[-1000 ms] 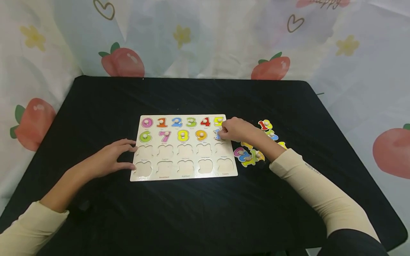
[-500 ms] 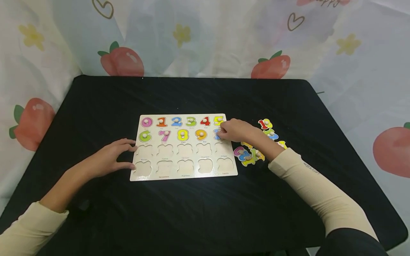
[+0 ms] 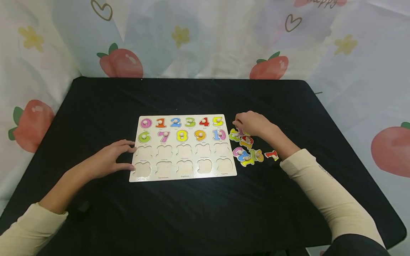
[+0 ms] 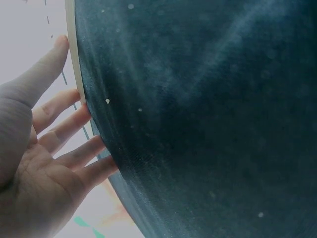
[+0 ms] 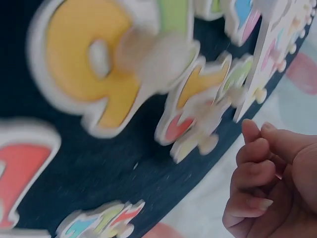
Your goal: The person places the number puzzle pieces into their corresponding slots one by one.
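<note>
A wooden number puzzle board (image 3: 183, 182) lies on the black table. Knobbed pieces 0 to 9 fill its upper recesses, and the 10 piece (image 3: 219, 135) sits at the right end of the second row. My left hand (image 3: 110, 160) touches the board's left edge, its fingers fairly straight in the left wrist view. Above the loose number pieces (image 3: 246, 142) right of the board is my right hand (image 3: 253, 123). In the right wrist view the right hand (image 5: 277, 183) has thumb and index tips together, the other fingers curled, and no piece visible between them.
Overlapping pieces (image 3: 248, 158) lie against the board's right side, and a red-numbered piece (image 3: 271, 155) lies apart. Bare recesses (image 3: 185, 167) fill the board's two lower rows. A fruit-printed cloth (image 3: 217, 42) hangs behind the table.
My right hand has let go of the 10 piece and moved right, over the loose pieces. The 10 stays in the board, fully visible now. My left hand holds its place.
</note>
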`<state>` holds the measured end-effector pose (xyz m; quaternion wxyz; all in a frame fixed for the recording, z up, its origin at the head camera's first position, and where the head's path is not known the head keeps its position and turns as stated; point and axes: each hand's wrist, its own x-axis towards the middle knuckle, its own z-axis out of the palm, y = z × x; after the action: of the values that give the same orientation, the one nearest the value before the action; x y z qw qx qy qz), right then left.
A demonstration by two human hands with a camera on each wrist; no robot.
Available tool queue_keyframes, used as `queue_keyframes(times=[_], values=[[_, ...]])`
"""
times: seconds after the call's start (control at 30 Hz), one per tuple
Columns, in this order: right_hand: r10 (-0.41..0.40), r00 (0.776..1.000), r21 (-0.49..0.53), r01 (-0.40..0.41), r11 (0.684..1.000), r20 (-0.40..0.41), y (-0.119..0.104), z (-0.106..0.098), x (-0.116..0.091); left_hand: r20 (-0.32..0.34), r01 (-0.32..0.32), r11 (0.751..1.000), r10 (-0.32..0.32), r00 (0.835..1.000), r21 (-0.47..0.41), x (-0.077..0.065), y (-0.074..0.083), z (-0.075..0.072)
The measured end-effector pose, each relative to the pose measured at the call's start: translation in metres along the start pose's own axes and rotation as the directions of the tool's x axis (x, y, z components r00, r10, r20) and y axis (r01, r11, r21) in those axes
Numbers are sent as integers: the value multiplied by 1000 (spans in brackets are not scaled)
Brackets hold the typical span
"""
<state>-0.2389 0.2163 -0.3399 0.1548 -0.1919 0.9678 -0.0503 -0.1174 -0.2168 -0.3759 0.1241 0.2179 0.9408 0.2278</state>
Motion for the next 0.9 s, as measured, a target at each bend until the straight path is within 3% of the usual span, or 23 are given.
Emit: queue_keyframes(times=[0.67,0.9], values=[[96,993,17,-95,995,-74,60,-20,-26,-12,-10,1000,10,1000,10,-1,-2,1],[118,993,29,-118,993,-11,78,-21,-36,-17,-32,999,33,999,9,0,-3,2]])
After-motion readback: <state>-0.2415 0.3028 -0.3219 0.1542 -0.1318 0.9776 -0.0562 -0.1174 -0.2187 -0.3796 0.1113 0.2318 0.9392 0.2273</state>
